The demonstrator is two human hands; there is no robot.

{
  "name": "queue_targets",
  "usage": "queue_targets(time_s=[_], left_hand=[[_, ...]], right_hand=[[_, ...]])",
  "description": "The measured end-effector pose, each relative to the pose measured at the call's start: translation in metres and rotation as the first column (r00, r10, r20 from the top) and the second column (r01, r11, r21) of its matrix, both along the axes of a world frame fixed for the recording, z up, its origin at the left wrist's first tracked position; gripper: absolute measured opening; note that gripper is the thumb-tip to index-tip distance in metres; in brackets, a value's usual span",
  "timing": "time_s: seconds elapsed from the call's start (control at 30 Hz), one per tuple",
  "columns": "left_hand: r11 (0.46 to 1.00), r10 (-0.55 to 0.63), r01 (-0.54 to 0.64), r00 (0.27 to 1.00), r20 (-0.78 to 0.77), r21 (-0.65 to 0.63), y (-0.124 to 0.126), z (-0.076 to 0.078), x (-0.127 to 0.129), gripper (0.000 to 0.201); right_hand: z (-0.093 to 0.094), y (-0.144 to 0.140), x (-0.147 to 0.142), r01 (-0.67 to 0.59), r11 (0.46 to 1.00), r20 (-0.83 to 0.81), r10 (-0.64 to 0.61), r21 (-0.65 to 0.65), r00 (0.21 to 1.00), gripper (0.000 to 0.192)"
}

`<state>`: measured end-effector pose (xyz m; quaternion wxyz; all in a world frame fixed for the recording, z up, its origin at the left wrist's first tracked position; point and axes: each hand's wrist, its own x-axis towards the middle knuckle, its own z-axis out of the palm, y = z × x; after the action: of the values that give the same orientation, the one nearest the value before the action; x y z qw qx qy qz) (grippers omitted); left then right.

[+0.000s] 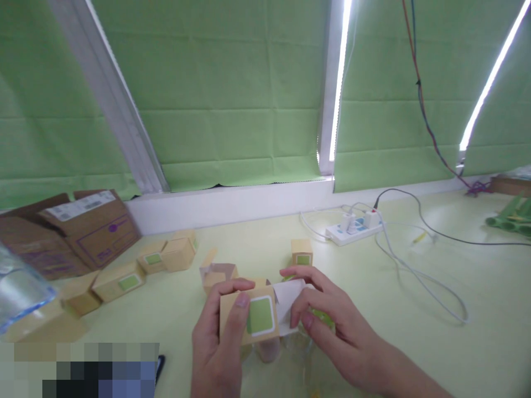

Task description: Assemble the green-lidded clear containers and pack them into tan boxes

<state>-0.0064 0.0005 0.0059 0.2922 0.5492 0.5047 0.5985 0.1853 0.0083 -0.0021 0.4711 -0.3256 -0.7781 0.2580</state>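
Near the front edge of the pale yellow-green desk (415, 331), a small tan cardboard box with a green square label (253, 318), held up between both hands. Left hand (218, 342) wrapped round its left side, thumb pressed flat on the labelled face, fingers curled over the top. Right hand (332, 326) at the open right end, fingertips pinching the white inner flap (290, 301); something green and clear partly hidden beneath that palm, too blurred to identify.

Probably light and thin-walled, stiff only along its folds, easily dented by a hard squeeze; best gripped across the two broad faces, near the corners, not mid-panel. Flap likely soft and quick to crease, so better taken close to its hinge line.

Just behind, an open box of the same kind (215, 273) with flaps up, and a closed one standing upright (301, 252). Toward the left edge, several more closed boxes lying in a loose row (145, 265), a large brown shipping carton (70, 226) at the far left corner. Toward the far right, a white power strip (354, 228) with cables trailing across the desk. Green blinds (232, 88) behind.
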Motion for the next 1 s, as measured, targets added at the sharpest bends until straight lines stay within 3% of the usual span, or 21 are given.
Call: queue_targets(time_s=[0.23,0.4,0.5,0.67,0.87,1.0], left_hand=[[0.998,-0.012,0.017,0.997,-0.082,0.064,-0.002,-0.007,-0.001,0.022],[0.998,0.019,-0.016,0.998,-0.060,0.058,-0.002,-0.006,0.001,0.021],[0.991,0.018,-0.004,0.995,-0.101,0.132,-0.005,-0.007,0.007,0.015],[0.932,0.015,0.086,0.962,-0.274,0.353,-0.010,-0.010,0.013,0.013],[0.916,0.018,0.137,0.925,-0.379,0.377,-0.009,-0.007,0.007,0.015],[0.909,-0.012,0.180,0.912,-0.410,0.375,-0.007,-0.006,0.005,0.020]], right_hand=[[0.001,-0.001,-0.001,-0.075,0.997,0.037,0.076,-0.027,0.996,0.026],[-0.003,0.003,-0.004,0.025,1.000,-0.016,-0.025,-0.013,1.000,0.031],[-0.002,0.004,-0.005,-0.004,0.997,-0.034,0.001,-0.073,0.999,0.027],[-0.004,0.007,-0.006,-0.083,0.970,-0.148,0.049,-0.230,0.988,0.029],[-0.005,0.011,-0.003,-0.182,0.932,-0.218,0.117,-0.312,0.969,0.029],[-0.002,0.016,-0.002,-0.169,0.929,-0.225,0.096,-0.330,0.970,0.027]])
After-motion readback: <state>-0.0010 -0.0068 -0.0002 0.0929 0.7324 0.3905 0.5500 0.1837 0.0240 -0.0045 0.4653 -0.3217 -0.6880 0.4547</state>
